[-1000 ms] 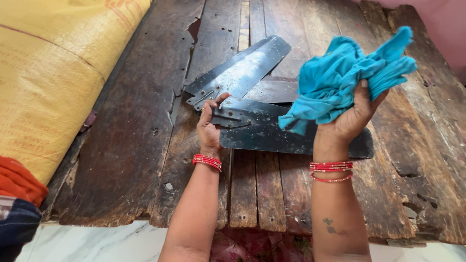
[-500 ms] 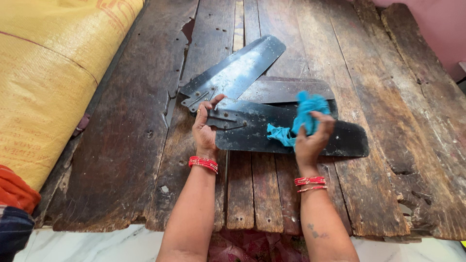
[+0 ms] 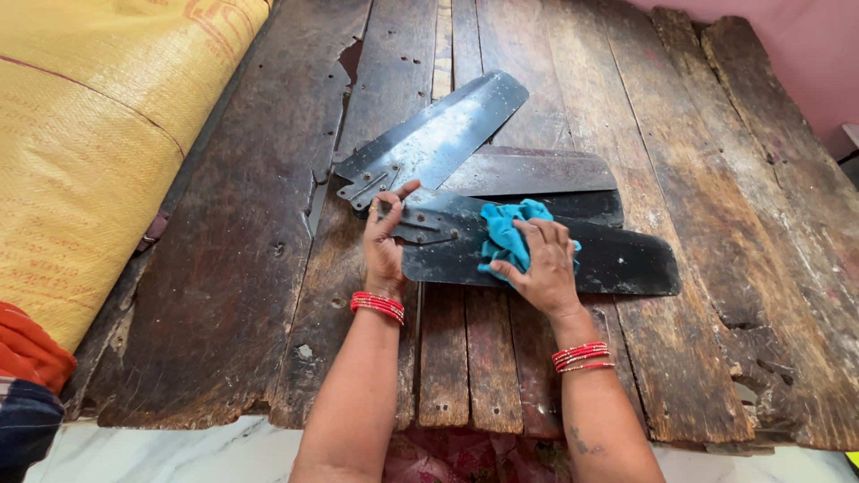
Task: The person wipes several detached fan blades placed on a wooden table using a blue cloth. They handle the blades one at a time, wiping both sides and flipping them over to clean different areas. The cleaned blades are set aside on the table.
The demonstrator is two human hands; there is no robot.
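Near fan blade (image 3: 626, 264) lies crosswise — bracket end left, under left hand (image 3: 385, 246).

worn wood table (image 3: 224, 268), yellow woven sack (image 3: 80, 134) at left, pink wall (image 3: 787, 45)

Single view, head-worn camera. It looks steeply down and forward from above the person's chest onto the wooden worktop (image 3: 250, 268), whose planks run away from the camera toward the top of the picture. Close range: both forearms enter from the bottom edge, with the left hand (image 3: 385, 246) and right hand (image 3: 541, 268) near picture centre. The worktop's near edge crosses the lower part, with pale marble floor (image 3: 179, 452) below it. At left the picture takes in a yellow woven sack (image 3: 80, 143); the top right corner catches a pink wall (image 3: 805, 45). No second view, so no overlap to record.
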